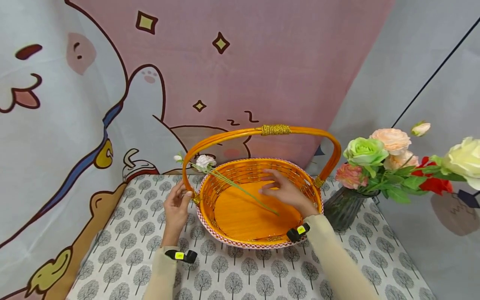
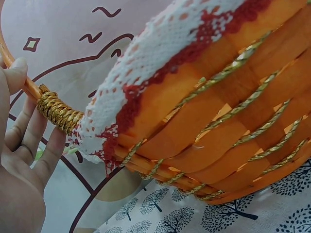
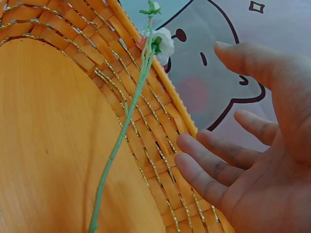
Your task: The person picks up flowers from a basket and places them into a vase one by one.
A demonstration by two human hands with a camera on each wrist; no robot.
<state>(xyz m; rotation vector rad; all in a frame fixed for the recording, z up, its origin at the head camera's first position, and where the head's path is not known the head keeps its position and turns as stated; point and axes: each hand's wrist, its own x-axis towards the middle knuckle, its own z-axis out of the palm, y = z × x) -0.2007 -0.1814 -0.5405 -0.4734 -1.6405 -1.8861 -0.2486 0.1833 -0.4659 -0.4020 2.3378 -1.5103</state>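
An orange woven basket [image 1: 236,221] with a tall arched handle [image 1: 315,132] stands on the table, its rim edged in white and red lace. At the handle's left foot, just above the gold cord wrapping [image 2: 58,109], my left hand [image 1: 175,208] grips the handle between thumb and fingers. An artificial flower [image 1: 206,161] with a pale bloom and a small bud leans over the left rim, its long green stem [image 3: 115,145] slanting down into the basket. My right hand [image 1: 288,193] is over the basket's right part, fingers spread and apart from the stem, holding nothing.
Right of the basket, a dark glass vase [image 1: 343,208] holds several artificial flowers, among them a green rose [image 1: 365,151] and a pale yellow one [image 1: 465,160]. A tree-print cloth [image 1: 232,283] covers the table. Behind hangs a cartoon-printed curtain [image 1: 285,66].
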